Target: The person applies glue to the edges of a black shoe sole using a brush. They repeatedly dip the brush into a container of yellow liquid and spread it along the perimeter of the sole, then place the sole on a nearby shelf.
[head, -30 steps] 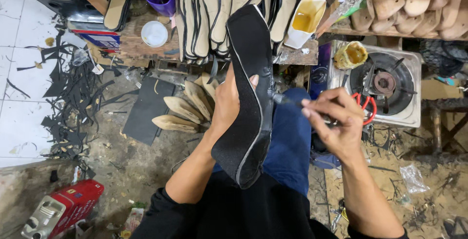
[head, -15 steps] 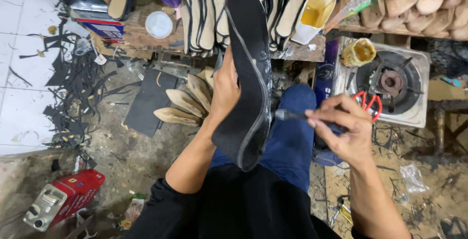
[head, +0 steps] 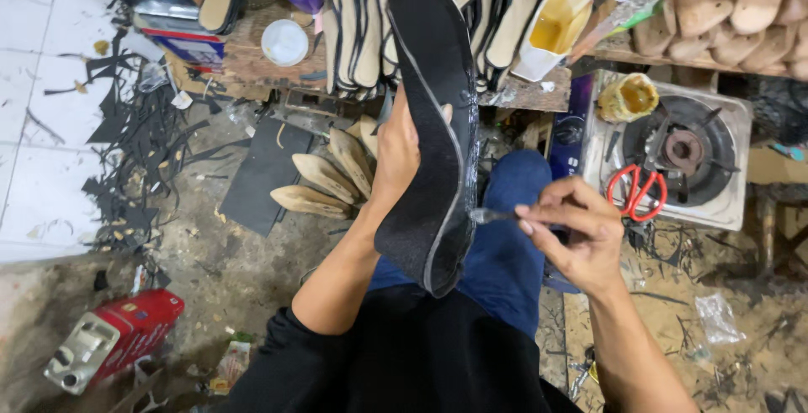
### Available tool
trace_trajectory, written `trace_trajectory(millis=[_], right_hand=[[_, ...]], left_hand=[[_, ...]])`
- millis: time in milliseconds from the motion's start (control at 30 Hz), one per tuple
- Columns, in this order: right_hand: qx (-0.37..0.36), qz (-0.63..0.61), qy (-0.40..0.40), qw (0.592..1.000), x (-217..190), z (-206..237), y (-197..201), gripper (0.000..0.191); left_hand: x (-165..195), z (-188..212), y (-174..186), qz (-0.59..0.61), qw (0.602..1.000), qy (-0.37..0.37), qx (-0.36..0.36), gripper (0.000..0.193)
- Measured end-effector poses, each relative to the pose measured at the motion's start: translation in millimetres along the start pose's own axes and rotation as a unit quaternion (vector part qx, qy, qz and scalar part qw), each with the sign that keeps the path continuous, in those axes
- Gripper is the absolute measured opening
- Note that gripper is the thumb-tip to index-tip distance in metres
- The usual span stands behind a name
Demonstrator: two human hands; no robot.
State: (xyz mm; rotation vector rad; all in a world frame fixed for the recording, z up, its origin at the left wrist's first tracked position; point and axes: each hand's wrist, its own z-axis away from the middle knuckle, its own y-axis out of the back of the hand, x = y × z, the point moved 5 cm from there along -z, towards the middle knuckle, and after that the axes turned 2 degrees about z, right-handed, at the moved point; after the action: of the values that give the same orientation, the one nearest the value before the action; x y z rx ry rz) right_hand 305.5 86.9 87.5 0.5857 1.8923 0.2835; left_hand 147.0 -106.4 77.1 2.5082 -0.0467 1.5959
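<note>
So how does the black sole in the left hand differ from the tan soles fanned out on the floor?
The black sole is dark with a pale line along its edge, while the tan soles are plain light beige. The black sole is held up in the left hand, with the right hand putting a thin tool to its edge; the tan soles lie untouched, overlapping in a fan. Both have a long, foot-like outline.

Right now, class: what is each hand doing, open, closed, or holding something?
Left hand: closed around the black shoe sole, holding it up.
Right hand: pinching a small brush against the sole's edge.
</note>
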Motion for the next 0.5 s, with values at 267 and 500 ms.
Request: trace_trajectory(millis=[267,500], right_hand=[[0.077,0.060,-0.039,0.994,3,-31,25,0.020],[0.090,0.116,0.014,0.989,-3,-48,34,0.023]], left_hand=[[13,30,-23,0.260,0.954,0.089,-0.120,0.016],[31,34,-21,0.418,0.849,0.251,-0.203,0.047]])
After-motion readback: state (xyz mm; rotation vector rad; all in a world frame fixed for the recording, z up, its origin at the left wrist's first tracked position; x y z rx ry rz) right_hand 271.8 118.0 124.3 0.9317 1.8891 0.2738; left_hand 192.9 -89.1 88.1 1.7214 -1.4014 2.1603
